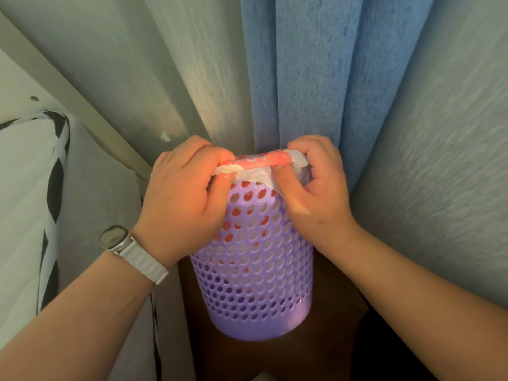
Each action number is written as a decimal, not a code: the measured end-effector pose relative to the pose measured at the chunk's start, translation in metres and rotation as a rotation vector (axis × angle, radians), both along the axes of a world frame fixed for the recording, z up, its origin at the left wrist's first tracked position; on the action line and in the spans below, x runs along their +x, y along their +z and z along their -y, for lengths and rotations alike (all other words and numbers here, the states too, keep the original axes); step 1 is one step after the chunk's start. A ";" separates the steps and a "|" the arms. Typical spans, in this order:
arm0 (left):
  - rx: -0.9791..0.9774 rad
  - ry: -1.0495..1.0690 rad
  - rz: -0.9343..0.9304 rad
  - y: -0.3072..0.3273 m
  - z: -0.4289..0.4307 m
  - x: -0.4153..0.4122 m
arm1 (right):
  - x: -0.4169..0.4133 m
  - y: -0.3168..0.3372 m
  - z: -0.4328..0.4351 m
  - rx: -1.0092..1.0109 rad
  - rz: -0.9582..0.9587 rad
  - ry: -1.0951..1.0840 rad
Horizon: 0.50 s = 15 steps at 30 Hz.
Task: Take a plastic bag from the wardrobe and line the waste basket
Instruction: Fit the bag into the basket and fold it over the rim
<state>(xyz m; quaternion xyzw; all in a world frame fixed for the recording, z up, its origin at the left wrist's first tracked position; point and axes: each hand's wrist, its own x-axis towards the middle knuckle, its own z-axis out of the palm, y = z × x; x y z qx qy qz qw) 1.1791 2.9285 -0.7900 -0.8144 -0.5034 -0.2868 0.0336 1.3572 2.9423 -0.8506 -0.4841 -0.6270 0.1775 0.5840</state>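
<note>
The white and red plastic bag [261, 165] is sitting inside the lilac perforated waste basket [255, 270], its body showing red through the holes, while its mouth is being stretched across the top. Both hands are working the rim: the left hand [187, 193] is pinching the bag's edge on its side, the grip closed on the film, and the right hand [316, 188] is doing the same opposite. To do this well, each hand should probably be rolling the edge outward and down over the rim evenly, pulling gently so the thin film is not tearing. The basket is standing on a dark floor [330, 339] against grey and blue curtains [316, 78], beside a patterned mattress [27, 188].
</note>
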 end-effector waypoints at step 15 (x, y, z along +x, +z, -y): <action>0.089 0.027 -0.102 -0.001 0.003 0.009 | -0.016 0.015 0.010 -0.052 0.066 0.005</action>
